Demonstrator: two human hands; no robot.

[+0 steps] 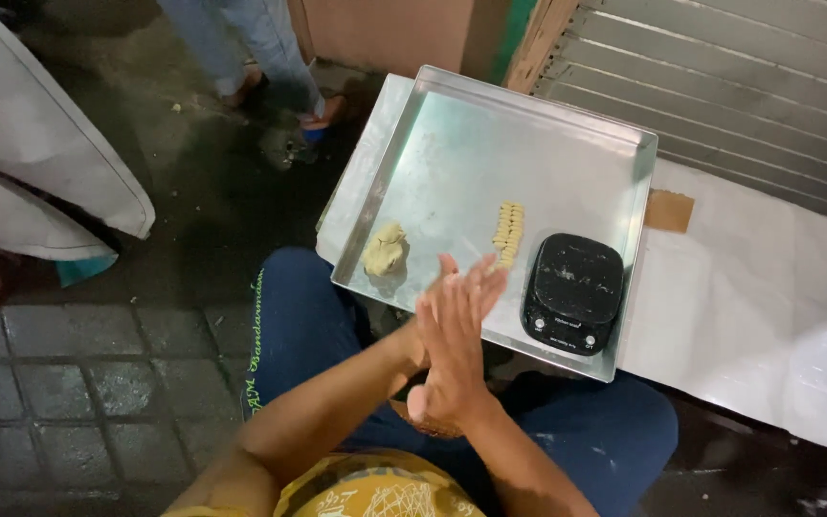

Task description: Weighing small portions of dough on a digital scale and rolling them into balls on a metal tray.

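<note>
- Silver metal tray (452, 144), large and shallow, is set on a white sheet (768, 287) before a seated person, whose knees in dark blue trousers (605, 431) are seen at the tray's near edge.
- Both hands are pressed palm to palm just above the tray's near rim: the left hand (428, 335) lies behind, the right hand (457, 354) in front, fingers stretched flat and pointing away from the body.
- Neither grip is curled shut; whether anything is pressed between the palms cannot be told.
- A lump of pale dough (385, 251) is placed on the tray, just left of the hands and apart from them.
- A short row of small dough pieces (508, 233) is laid in a line near the tray's middle, beyond the fingertips.
- A black kitchen scale (573, 290) is stood in the tray's near right corner, just beside the row.
- Grey paving (69, 383) is seen to the left, and another person's legs (251, 57) at the top.
</note>
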